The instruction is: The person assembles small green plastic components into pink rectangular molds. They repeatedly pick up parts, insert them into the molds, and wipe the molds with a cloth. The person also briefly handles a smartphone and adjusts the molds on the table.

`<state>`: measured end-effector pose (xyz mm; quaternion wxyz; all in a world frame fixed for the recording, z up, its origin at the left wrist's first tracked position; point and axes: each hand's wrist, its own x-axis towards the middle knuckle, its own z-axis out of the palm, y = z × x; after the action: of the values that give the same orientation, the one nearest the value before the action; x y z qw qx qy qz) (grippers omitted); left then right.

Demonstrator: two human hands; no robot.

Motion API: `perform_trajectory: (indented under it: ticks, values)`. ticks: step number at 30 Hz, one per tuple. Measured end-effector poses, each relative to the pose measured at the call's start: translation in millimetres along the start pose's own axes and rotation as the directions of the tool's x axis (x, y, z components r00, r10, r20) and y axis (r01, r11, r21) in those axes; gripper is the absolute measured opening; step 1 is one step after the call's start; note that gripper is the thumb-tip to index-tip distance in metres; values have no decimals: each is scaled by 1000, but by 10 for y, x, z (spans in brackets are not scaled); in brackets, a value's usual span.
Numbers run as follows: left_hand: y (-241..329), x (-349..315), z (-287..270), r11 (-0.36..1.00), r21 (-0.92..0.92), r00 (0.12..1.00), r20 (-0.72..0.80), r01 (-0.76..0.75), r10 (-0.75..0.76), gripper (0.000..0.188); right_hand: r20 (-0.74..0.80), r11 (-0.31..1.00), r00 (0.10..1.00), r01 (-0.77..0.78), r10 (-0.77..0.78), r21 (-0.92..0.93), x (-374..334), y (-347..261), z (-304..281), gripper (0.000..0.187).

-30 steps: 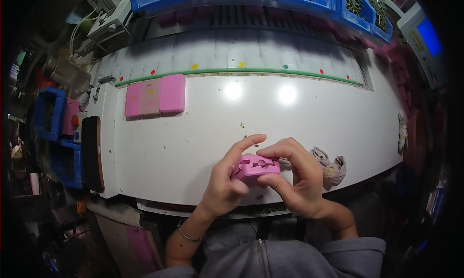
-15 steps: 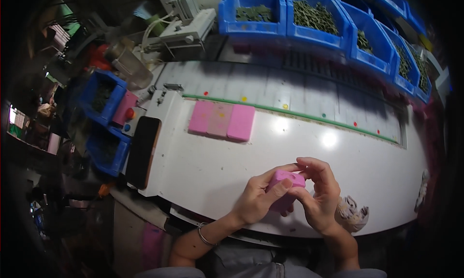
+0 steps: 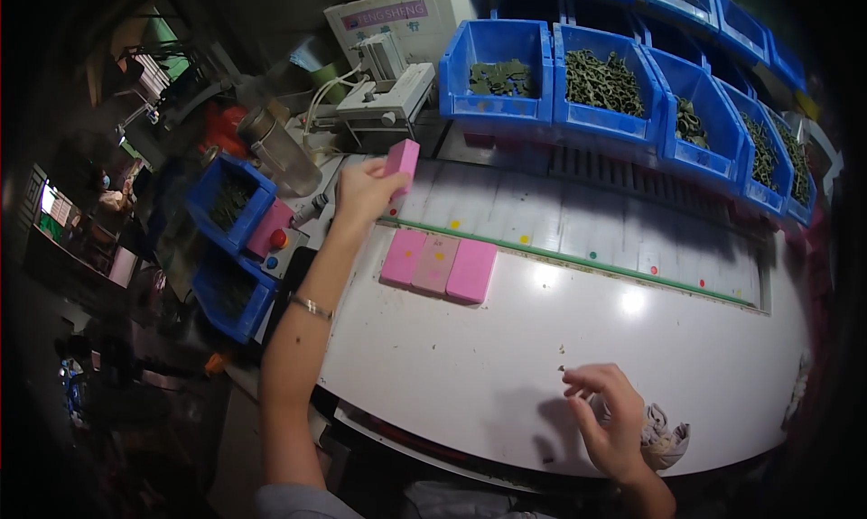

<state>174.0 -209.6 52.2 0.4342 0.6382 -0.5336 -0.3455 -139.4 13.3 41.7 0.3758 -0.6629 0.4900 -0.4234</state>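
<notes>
My left hand (image 3: 363, 194) reaches to the far left of the white worktop (image 3: 533, 338), closed around a pink rectangular block (image 3: 404, 165) that stands on end in its grip. The block is over the left end of a pale strip panel (image 3: 506, 194). Below it, three flat blocks lie side by side: a pink one (image 3: 399, 259), a duller pinkish-beige one (image 3: 434, 264) and another pink one (image 3: 472, 272). Near the front edge, my right hand (image 3: 610, 420) hovers with thumb and fingers apart, holding nothing. A crumpled light cloth (image 3: 665, 440) lies beside it.
Blue bins (image 3: 601, 95) with small dark green pieces line the back. More blue bins (image 3: 233, 203), a clear bottle (image 3: 282, 153) and a white device (image 3: 384, 104) stand at the left. A green strip (image 3: 560, 254) with coloured dots beside it crosses the worktop.
My left hand has carried the pink block from the front of the worktop to the far left. My right hand has let go of it and stays near the cloth. The view has shifted.
</notes>
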Motion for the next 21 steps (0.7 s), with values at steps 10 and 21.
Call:
perform_trajectory:
  ticks: [10, 21]
  values:
    - [-483, 895, -92, 737, 636, 949, -25, -228, 316, 31, -192, 897, 975, 16, -113, -443, -418, 316, -1147, 17]
    - [642, -472, 2425, 499, 302, 574, 568, -812, 590, 37, -832, 547, 507, -640, -228, -540, -136, 2461, -3590, 26]
